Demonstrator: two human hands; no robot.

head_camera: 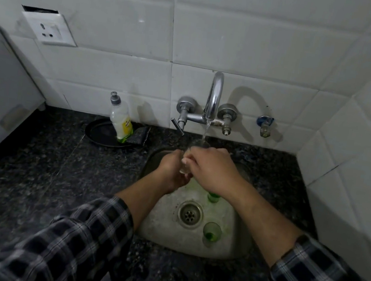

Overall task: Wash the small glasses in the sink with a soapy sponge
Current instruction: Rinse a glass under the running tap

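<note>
Our left hand (172, 170) curls round a small clear glass (184, 169). Our right hand (211, 170) closes on it from the other side, fingers bent over its upper part. The hands meet over the far half of the sink (233, 249). The glass is colourless and mostly hidden. Its long axis runs roughly upright, mouth up under the thin stream (205, 131) from the tap (214, 96). Below our right wrist a green-tinted glass (212, 198) stands in the basin, and a second green glass (212, 232) stands upright beside the drain (190, 213). On the dark worktop (44, 168) a soap bottle (122, 119) leans in a black tray (99, 135), next to a dark sponge (141, 135). We cannot read its yellow label.
</note>
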